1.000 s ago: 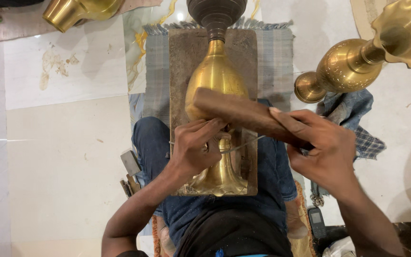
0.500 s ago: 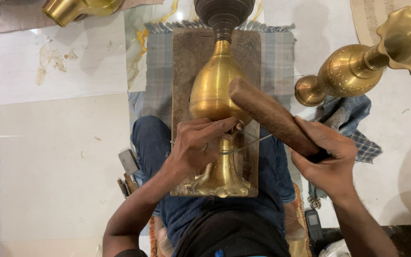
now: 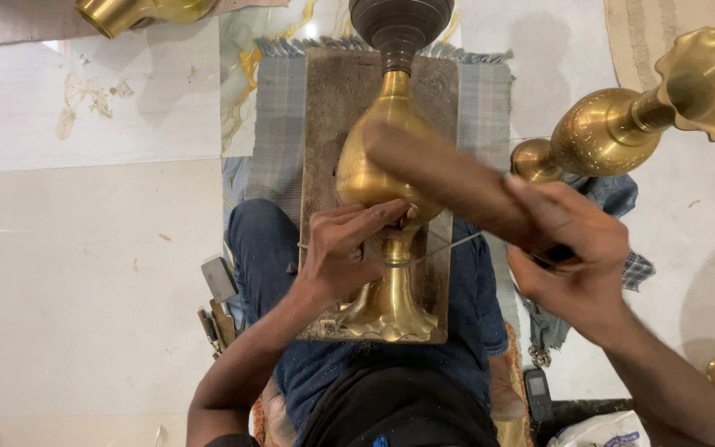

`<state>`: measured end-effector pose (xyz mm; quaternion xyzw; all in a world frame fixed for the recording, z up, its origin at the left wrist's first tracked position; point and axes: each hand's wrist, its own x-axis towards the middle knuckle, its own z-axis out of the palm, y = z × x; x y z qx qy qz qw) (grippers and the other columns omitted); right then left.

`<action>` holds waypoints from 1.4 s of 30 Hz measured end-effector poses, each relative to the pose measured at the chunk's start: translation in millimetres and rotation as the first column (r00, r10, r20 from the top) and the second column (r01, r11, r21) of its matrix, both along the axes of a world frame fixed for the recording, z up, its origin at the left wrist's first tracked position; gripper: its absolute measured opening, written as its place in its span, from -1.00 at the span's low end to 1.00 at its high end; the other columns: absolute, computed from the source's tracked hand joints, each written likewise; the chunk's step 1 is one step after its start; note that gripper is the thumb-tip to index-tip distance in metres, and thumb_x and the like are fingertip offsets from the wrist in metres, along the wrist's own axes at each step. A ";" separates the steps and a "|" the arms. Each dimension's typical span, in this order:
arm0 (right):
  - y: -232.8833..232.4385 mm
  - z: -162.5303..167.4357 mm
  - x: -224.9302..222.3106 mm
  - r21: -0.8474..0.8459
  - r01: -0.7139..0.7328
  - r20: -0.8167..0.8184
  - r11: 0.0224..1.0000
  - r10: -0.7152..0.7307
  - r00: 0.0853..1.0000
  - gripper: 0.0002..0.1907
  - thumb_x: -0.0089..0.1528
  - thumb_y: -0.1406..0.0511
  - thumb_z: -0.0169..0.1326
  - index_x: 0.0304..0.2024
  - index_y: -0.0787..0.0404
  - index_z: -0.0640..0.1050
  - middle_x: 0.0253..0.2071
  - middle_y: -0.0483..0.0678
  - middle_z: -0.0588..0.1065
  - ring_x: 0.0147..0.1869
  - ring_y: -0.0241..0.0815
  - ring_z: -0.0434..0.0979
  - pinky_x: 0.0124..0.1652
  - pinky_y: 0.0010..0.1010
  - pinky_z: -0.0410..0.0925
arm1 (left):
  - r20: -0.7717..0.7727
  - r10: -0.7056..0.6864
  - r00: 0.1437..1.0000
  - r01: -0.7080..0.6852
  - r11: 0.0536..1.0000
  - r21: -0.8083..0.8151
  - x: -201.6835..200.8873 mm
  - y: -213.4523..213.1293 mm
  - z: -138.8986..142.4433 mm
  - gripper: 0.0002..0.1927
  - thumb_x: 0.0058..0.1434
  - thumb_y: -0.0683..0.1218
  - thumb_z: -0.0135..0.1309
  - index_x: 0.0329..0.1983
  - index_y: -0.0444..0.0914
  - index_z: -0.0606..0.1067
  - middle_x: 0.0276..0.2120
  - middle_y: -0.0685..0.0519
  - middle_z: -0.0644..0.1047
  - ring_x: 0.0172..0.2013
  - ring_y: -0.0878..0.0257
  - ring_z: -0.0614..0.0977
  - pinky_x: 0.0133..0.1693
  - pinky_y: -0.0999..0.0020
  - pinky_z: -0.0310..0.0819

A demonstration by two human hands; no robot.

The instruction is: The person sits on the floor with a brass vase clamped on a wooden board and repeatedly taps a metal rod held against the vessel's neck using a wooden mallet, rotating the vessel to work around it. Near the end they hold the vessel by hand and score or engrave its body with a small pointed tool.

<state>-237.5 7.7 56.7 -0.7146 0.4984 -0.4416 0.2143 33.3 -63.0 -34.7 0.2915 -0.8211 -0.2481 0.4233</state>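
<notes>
Left hand (image 3: 345,252) fingers pinch a thin tool against the neck of the brass vase (image 3: 386,215), lying on a wooden board (image 3: 324,124) across the lap. Right hand (image 3: 577,261) grips a wooden mallet (image 3: 448,178), raised over it. Vase looks fully shaped, so I'd guess it's down to detail work.

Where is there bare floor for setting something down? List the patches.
Widest: pale floor tiles left of the left hand and small tools. Smaller patch beyond the standing brass vase. Crowded: board, lying vase, right hand.
</notes>
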 end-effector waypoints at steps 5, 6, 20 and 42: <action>-15.6 0.5 5.8 0.014 -0.026 -0.254 1.000 0.029 0.967 -0.35 0.08 0.48 0.17 0.26 0.06 0.52 0.01 -0.08 0.60 -0.21 -0.26 0.60 -0.29 -0.44 0.53 | -0.004 0.030 1.000 -0.030 0.999 0.029 -1.2 3.0 -8.0 -0.36 -0.02 -0.35 0.27 0.20 -0.27 0.54 -0.09 0.01 0.68 -0.17 0.22 0.76 -0.10 0.35 0.75; -18.5 1.4 6.7 -0.023 -0.058 -0.101 0.998 0.056 0.993 -0.35 0.13 0.46 0.14 0.31 0.07 0.47 0.07 -0.09 0.57 -0.11 -0.27 0.63 -0.22 -0.48 0.56 | 0.000 0.046 0.999 -0.046 0.999 0.026 -0.6 2.7 -9.6 -0.36 -0.06 -0.35 0.25 0.18 -0.27 0.54 -0.09 0.00 0.68 -0.20 0.21 0.76 -0.12 0.35 0.74; -11.5 3.7 23.2 0.178 -0.005 -0.092 0.984 0.021 0.996 -0.25 0.02 0.57 0.12 0.29 0.09 0.53 -0.05 -0.04 0.60 -0.18 -0.31 0.58 -0.22 -0.54 0.39 | -0.124 -0.053 0.991 0.057 0.998 0.029 14.1 -8.0 -7.4 -0.37 -0.08 -0.45 -0.01 0.12 -0.31 0.57 -0.05 -0.05 0.68 -0.14 0.14 0.77 -0.15 0.35 0.77; -39.8 25.7 23.6 0.035 -0.035 -0.730 0.999 0.049 0.682 -0.33 0.06 0.44 0.22 0.21 -0.18 0.57 -0.13 -0.18 0.63 -0.48 -0.31 0.51 -0.56 -0.50 0.38 | -0.311 0.143 0.940 -0.120 0.989 0.091 14.5 7.7 -32.4 -0.63 0.08 -0.35 0.13 0.00 -0.35 0.58 -0.12 -0.10 0.68 -0.14 0.12 0.77 -0.06 0.30 0.74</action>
